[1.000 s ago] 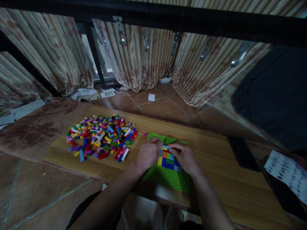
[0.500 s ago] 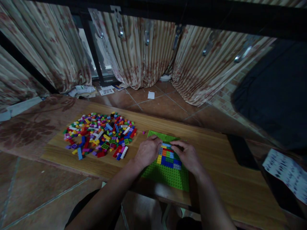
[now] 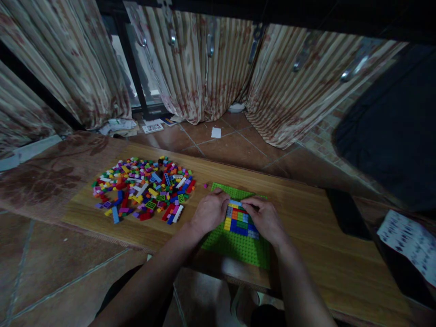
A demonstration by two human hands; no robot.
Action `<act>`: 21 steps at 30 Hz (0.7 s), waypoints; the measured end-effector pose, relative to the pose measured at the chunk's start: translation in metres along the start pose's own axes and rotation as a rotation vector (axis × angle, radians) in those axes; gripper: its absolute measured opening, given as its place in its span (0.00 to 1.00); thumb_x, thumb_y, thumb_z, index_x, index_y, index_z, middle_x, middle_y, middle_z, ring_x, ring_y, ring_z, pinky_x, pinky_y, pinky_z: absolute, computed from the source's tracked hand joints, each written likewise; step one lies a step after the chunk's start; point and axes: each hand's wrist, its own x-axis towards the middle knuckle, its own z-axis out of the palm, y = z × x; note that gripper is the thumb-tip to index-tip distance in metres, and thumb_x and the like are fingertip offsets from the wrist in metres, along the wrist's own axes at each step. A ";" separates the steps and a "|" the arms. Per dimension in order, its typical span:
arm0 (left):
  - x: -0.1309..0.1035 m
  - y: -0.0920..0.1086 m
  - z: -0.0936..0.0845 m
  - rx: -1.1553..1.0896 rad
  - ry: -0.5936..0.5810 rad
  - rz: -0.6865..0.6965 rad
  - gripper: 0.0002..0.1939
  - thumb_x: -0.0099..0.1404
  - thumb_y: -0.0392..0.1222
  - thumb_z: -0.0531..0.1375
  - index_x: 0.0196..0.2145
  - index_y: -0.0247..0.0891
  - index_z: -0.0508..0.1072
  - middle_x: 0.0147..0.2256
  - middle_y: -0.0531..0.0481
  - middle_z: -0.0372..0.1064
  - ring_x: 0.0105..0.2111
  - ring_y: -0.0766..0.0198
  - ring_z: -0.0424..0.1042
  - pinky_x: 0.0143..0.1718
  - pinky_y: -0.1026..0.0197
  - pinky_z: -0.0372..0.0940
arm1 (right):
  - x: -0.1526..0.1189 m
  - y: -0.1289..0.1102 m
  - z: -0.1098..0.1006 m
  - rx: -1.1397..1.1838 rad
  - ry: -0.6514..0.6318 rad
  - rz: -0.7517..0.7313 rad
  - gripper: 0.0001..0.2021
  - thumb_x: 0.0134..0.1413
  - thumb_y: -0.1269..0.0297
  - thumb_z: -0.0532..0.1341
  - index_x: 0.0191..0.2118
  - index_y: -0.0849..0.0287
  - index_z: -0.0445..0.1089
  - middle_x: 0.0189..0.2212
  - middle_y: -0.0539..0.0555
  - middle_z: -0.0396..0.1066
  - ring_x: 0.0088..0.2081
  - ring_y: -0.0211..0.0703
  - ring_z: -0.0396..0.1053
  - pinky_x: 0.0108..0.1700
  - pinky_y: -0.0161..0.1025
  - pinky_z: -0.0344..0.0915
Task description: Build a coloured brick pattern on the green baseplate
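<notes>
A green studded baseplate (image 3: 235, 252) lies on the wooden table, carrying a flat block of toy bricks (image 3: 240, 225) in yellow, blue, orange, red, green and grey. Along the far edge of that block runs a light blue brick (image 3: 235, 203). My left hand (image 3: 211, 211) is closed, its fingertips against the left end of this brick. From the other side, my right hand (image 3: 264, 217) is closed too, thumb and fingers pinched at the brick's right end. The right hand covers part of the block's right side.
A wide heap of loose bricks (image 3: 146, 188) covers the left part of the table (image 3: 299, 218). One small magenta brick (image 3: 205, 185) sits apart from it, beside the baseplate. At the right lie a black phone-like slab (image 3: 347, 213) and a printed white sheet (image 3: 408, 243).
The view has shifted slightly. Both hands stay at the far edge of the brick block, with the right fingers a little closer over the light blue brick's end.
</notes>
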 end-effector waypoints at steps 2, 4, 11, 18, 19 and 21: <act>0.000 0.000 0.001 0.010 0.001 0.005 0.14 0.71 0.37 0.48 0.35 0.38 0.73 0.37 0.48 0.69 0.34 0.65 0.70 0.37 0.64 0.65 | 0.000 0.001 0.000 0.001 0.001 0.001 0.11 0.58 0.60 0.57 0.36 0.54 0.78 0.36 0.53 0.76 0.39 0.45 0.71 0.45 0.42 0.63; -0.001 0.000 0.001 0.023 0.000 0.006 0.14 0.71 0.38 0.48 0.35 0.38 0.73 0.37 0.48 0.69 0.34 0.65 0.70 0.37 0.64 0.64 | 0.000 0.001 0.000 -0.003 0.004 0.006 0.11 0.58 0.60 0.58 0.36 0.54 0.78 0.36 0.53 0.77 0.39 0.46 0.71 0.45 0.43 0.63; -0.001 0.000 0.002 0.070 -0.022 0.026 0.15 0.72 0.38 0.47 0.36 0.37 0.72 0.37 0.48 0.69 0.35 0.65 0.70 0.37 0.65 0.64 | 0.000 -0.001 -0.001 -0.056 0.012 -0.012 0.11 0.58 0.62 0.57 0.34 0.55 0.77 0.35 0.54 0.76 0.38 0.46 0.71 0.44 0.43 0.63; 0.000 0.001 0.002 0.114 -0.033 0.040 0.14 0.72 0.39 0.48 0.36 0.37 0.72 0.38 0.47 0.69 0.34 0.64 0.70 0.35 0.65 0.64 | 0.000 0.001 -0.001 -0.111 0.010 -0.036 0.11 0.59 0.62 0.56 0.35 0.55 0.76 0.35 0.54 0.75 0.39 0.47 0.71 0.45 0.43 0.62; 0.000 0.000 0.002 0.113 -0.038 0.042 0.14 0.72 0.39 0.48 0.36 0.37 0.72 0.37 0.47 0.69 0.34 0.65 0.70 0.35 0.65 0.64 | 0.000 0.002 -0.001 -0.111 0.008 -0.041 0.11 0.59 0.62 0.56 0.35 0.55 0.76 0.34 0.54 0.75 0.39 0.47 0.71 0.45 0.43 0.62; 0.000 0.000 0.002 0.111 -0.040 0.041 0.14 0.72 0.38 0.48 0.35 0.36 0.72 0.37 0.47 0.69 0.33 0.65 0.70 0.35 0.65 0.64 | 0.000 0.001 -0.001 -0.117 0.005 -0.051 0.11 0.59 0.63 0.56 0.34 0.55 0.76 0.34 0.54 0.75 0.39 0.47 0.70 0.45 0.43 0.62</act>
